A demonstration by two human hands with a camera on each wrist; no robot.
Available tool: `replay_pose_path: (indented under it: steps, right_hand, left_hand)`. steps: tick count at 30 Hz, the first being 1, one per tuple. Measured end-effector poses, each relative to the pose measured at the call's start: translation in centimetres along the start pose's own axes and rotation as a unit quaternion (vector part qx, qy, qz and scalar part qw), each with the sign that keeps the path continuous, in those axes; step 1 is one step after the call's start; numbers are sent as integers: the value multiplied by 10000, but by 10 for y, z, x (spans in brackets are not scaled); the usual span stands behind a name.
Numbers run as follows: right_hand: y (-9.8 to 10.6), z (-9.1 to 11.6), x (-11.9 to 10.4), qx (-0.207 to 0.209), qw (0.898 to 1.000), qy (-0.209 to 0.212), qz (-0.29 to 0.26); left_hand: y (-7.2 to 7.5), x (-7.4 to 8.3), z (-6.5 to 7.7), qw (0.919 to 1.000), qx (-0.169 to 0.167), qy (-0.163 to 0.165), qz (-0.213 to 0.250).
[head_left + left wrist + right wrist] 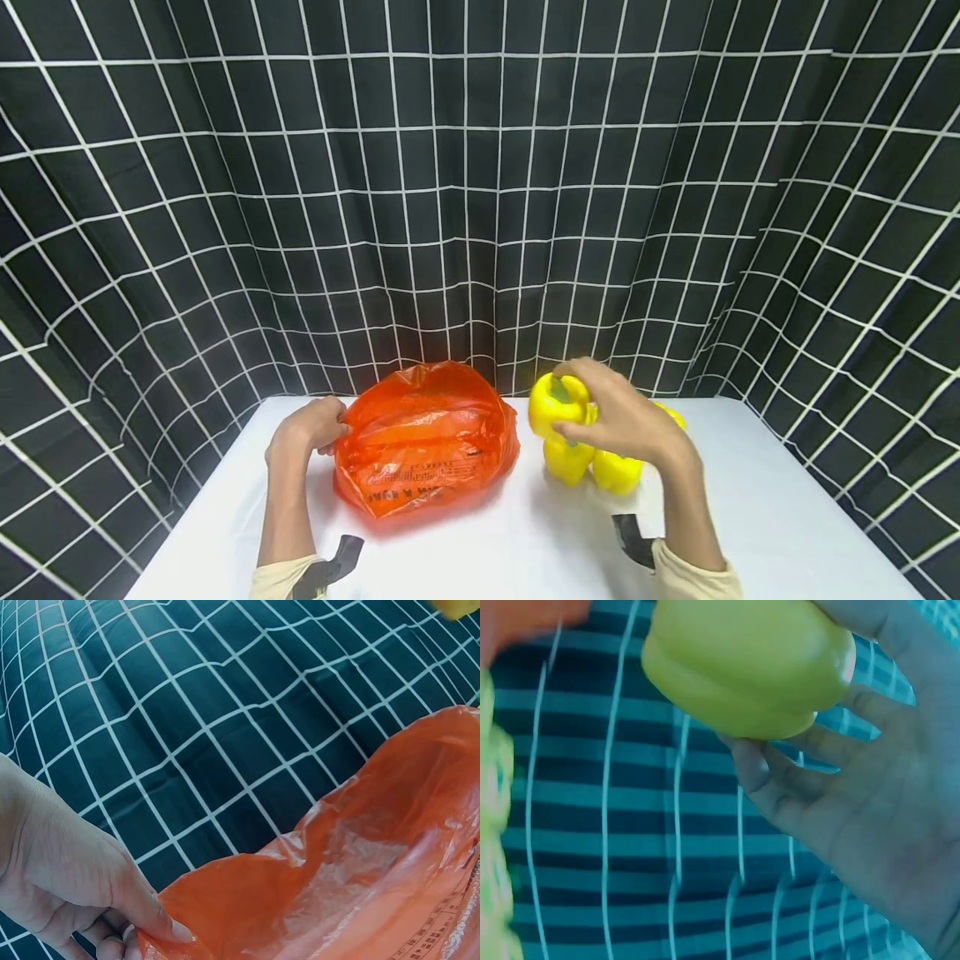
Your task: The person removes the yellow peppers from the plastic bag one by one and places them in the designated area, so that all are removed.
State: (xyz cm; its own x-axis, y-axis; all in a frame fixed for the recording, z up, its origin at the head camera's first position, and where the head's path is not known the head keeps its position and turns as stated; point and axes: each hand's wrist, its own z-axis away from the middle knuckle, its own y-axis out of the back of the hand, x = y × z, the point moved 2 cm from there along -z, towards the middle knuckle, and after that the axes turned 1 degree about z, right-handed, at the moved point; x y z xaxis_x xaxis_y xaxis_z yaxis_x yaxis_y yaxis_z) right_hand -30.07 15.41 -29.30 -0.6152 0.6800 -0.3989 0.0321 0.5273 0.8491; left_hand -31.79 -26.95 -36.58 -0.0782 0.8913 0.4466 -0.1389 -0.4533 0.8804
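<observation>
An orange-red plastic bag [427, 437] with dark print lies on the white table in the head view. My left hand [309, 427] pinches its left edge between thumb and fingers, and the left wrist view shows the thumb on the bag's rim [247, 892]. A yellow bell pepper [551, 408] with a green stem is gripped by my right hand [622, 412], raised above other peppers. Seen from the right wrist, fingers and thumb curl round the yellow bell pepper [742, 667]. Below that hand several more yellow bell peppers [617, 473] sit on the table, partly hidden by it.
The white table [480, 558] runs up to a black curtain [480, 208] with a white grid, which closes off the back and both sides. The bag stands left of the peppers, with a strip of table between them.
</observation>
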Motion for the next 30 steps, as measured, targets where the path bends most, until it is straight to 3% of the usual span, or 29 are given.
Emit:
replay_pose_path:
  steps: [4, 8, 17, 22, 30]
  right_hand:
    - [26, 32, 32, -6, 9976, -668, 190]
    - [38, 54, 61, -137, 9882, -1470, 415]
    - [31, 68, 110, -1169, 9436, -3045, 571]
    - [14, 66, 129, -1585, 9267, -3377, 449]
    - [-1, 65, 139, -1731, 9251, -3363, 340]
  left_hand:
    - [3, 0, 0, 10000, -23, -13, -38]
    - [6, -1, 2, 10000, -87, 28, -12]
    - [9, -3, 4, 9998, -175, 15, -77]
    - [5, -5, 5, 9998, -205, 74, -17]
    - [4, -4, 7, 9998, -153, 123, 7]
